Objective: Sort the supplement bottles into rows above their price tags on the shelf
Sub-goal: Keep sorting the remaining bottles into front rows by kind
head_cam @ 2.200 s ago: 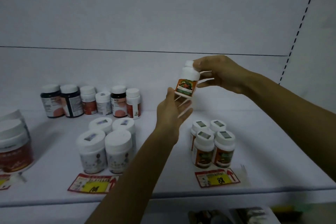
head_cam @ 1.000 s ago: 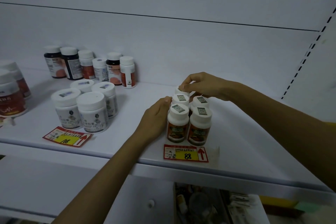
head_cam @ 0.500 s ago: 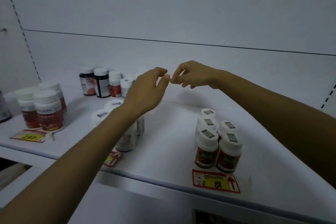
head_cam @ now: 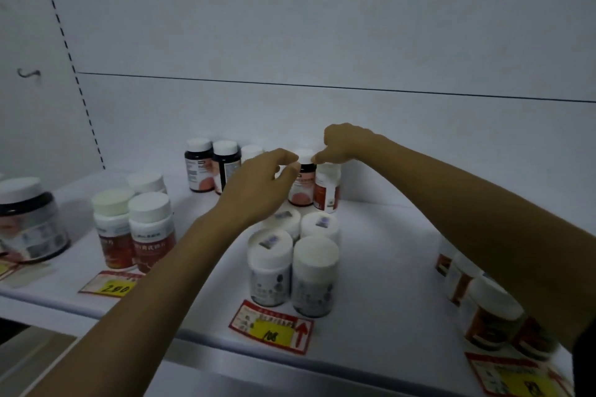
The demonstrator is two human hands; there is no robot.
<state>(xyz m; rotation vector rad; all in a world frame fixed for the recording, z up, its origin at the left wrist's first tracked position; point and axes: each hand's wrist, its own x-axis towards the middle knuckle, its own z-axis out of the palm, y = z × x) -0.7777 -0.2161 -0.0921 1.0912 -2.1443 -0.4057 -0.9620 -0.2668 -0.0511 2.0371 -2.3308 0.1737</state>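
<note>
left hand (head_cam: pixel 258 190): reaches to the back row, thumb and fingers curved in a narrow pinch at the white cap of the dark bottle (head_cam: pixel 303 180); if it really grips the cap, i cannot tell.
right hand (head_cam: pixel 346 143): comes from 3 o'clock, fingers bent down, tips at the other side of the same cap; a firm hold is not clear either.
dark bottle: round, dark glossy body, reddish label, smooth white cap; stands upright at 12 o'clock of the shelf, touching a white bottle (head_cam: pixel 327 187) with a red label on its right.
back row: two more dark bottles (head_cam: pixel 211 167) with white caps at 11 o'clock, partly behind the left hand.
grey group (head_cam: pixel 295 255): four pale round bottles with wide flat white caps, two caps with a small sticker; close together at the centre, just behind the tag "108" (head_cam: pixel 272 327).
red group (head_cam: pixel 135 222): three bottles, white caps, red-brown labels, at 9 o'clock, behind the tag "200" (head_cam: pixel 111 284).
jar (head_cam: pixel 29 222): wide, dark, white lid, at the far left edge.
orange group (head_cam: pixel 483 306): white-capped bottles with orange labels at 4 o'clock, half hidden by the right arm, above a blurred tag (head_cam: pixel 516 377).
tags: flat paper, red border, yellow field, lying on the front edge.
shelf (head_cam: pixel 387 267): smooth matt white board, plain white back wall with one thin dark seam; dotted slot line at upper left; dim bluish light.
</note>
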